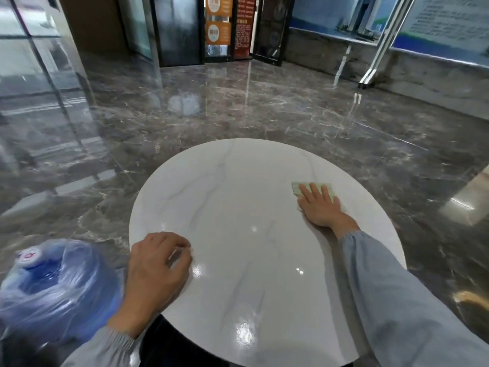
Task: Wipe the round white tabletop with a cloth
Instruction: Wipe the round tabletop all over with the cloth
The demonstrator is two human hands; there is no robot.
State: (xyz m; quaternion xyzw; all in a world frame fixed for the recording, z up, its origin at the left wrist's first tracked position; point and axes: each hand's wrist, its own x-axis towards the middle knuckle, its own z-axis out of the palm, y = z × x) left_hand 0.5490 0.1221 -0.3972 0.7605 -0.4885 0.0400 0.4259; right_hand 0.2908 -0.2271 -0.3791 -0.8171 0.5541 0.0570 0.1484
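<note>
The round white tabletop [238, 207] with faint grey veins fills the middle of the view. A pale green cloth [300, 188] lies flat on its right side. My right hand [321, 207] presses flat on the cloth, fingers spread and pointing away from me. My left hand [156, 268] rests on the left edge of the tabletop, fingers curled over the rim, holding no object.
A blue water bottle [53, 290] wrapped in clear plastic stands on the floor at the lower left, close to the table. Glossy dark marble floor [238, 115] surrounds the table. Glass panels stand at the left, doors and display boards at the back.
</note>
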